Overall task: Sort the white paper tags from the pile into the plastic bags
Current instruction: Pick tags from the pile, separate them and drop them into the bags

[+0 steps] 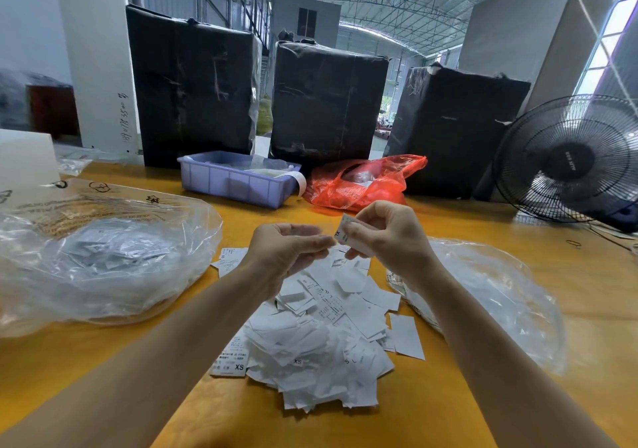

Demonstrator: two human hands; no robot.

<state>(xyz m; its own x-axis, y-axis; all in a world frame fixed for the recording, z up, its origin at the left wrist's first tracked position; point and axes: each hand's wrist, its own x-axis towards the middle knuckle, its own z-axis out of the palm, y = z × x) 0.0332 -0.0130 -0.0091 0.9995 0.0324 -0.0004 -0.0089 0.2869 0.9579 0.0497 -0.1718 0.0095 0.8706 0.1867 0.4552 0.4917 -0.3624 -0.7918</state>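
One tag marked XL stands upright, pinched in my right hand; my left hand, fingers curled, seems empty. Nearest bag lies right, pile below.

Matt white paper tags lie between glossy clear plastic bags on smooth table.

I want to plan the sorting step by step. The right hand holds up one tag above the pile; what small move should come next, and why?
Probably carry the tag to one of the clear bags and drop it in. The right hand pinches it above the pile, its printed size facing the person. The left hand seems to hold nothing. Clear bags lie at left and right.
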